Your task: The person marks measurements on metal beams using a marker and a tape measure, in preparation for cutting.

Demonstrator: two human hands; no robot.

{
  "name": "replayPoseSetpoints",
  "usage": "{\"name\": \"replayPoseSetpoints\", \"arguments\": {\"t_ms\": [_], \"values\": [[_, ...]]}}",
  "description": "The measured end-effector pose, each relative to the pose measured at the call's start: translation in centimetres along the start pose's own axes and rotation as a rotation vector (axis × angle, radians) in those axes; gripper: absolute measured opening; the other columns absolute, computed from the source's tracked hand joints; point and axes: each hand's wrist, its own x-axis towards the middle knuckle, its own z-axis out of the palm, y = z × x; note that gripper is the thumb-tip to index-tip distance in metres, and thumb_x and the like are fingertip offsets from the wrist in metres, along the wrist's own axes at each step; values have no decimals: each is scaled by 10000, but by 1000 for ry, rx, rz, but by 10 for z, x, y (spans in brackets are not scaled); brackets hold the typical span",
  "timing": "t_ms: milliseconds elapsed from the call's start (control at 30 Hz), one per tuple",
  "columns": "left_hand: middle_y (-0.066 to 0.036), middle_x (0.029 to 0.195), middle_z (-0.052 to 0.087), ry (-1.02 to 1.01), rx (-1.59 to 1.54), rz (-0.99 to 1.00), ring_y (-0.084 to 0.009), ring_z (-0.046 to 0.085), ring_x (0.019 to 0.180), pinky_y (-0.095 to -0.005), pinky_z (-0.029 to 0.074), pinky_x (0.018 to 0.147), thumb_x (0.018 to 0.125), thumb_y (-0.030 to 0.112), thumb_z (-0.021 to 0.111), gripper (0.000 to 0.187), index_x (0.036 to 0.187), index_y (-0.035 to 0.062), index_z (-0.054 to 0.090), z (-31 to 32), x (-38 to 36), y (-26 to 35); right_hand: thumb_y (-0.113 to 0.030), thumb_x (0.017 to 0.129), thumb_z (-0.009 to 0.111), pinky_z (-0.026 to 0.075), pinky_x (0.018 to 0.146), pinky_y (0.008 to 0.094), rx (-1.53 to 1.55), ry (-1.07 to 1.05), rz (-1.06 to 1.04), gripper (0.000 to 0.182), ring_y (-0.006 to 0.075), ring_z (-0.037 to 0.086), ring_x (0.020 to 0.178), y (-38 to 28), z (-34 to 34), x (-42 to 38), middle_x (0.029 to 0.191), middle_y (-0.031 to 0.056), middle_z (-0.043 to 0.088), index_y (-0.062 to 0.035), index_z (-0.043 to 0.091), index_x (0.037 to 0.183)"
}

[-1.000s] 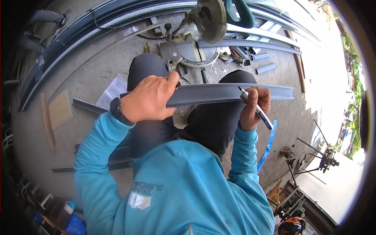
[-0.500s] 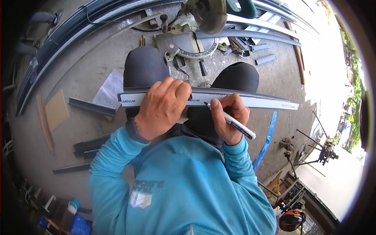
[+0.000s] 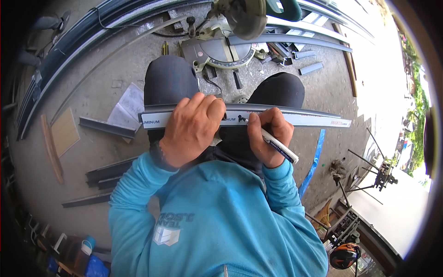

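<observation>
Aluminium profile (image 3: 295,117), long and grey with a pale printed strip along its near face, lies crosswise over the person's two knees, level and running left to right. The left hand (image 3: 191,129) is clenched over the top of it near its left third, fingers curled down the far side. The right hand (image 3: 270,136) grasps a marker pen (image 3: 277,144), white-barrelled with a dark band, its tip touching the pale strip just beside the left hand; a small dark mark sits on the strip at that spot.

Surroundings, on the concrete floor (image 3: 115,74):
- Mitre saw (image 3: 226,41), directly beyond the knees, blade guard raised, a long grey profile laid across its base.
- Short grey offcuts (image 3: 310,68), scattered to the right of the saw.
- Curved bundle of long dark profiles (image 3: 69,51), sweeping along the left and far edge.
- Sheets of paper (image 3: 129,108), just left of the left knee, partly under a short dark channel piece (image 3: 104,127).
- Further dark lengths (image 3: 108,173), beside the left elbow.
- Thin board (image 3: 63,131) and a wooden strip, further left.
- Blue strip (image 3: 314,161), near the right elbow.
- Helmet (image 3: 344,256), low right, among metal frames.

The left hand hides part of the printed strip; the teal sleeves and torso cover the floor nearest the person.
</observation>
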Motion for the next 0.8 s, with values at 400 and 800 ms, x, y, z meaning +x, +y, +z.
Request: {"name": "replayPoseSetpoints", "arguments": {"t_ms": [400, 800], "values": [[-75, 913, 586, 13, 9, 11, -284, 600, 835, -422, 433, 673, 673, -62, 740, 382, 981, 54, 545, 2, -1, 0, 12, 889, 756, 413, 494, 290, 16, 7, 6, 282, 102, 494, 511, 6, -3, 1, 592, 49, 548, -45, 523, 740], [-86, 908, 588, 16, 13, 8, -297, 599, 831, -432, 430, 669, 659, -70, 753, 408, 981, 54, 536, 0, 1, 1, 14, 899, 749, 425, 508, 280, 25, 82, 17, 282, 105, 508, 521, 11, -11, -5, 606, 46, 559, -39, 523, 739]]}}
